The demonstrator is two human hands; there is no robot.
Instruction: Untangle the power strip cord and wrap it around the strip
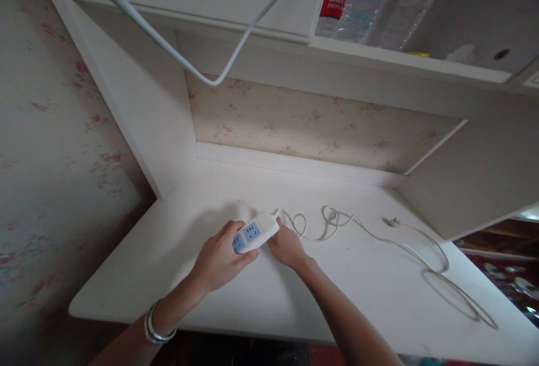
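Note:
A white power strip [264, 224] with blue socket faces is held tilted above the white desk. My left hand [221, 255] is wrapped round its lower left end, thumb along the near side. Close to the other end, where the cord comes out, is my right hand [287, 242]; its fingers are curled and partly hidden behind the strip, so what they grip is hard to see. From there the pale cord [332, 221] runs right across the desk in loose loops. Its plug [391, 221] lies on the desk toward the back right.
The white desk [168, 265] has side panels left and right. A shelf [404, 60] above holds several plastic bottles [370, 1]. One thick white cable [210, 81] hangs down in front of the shelf. Floral wallpaper [42, 158] covers the wall at left.

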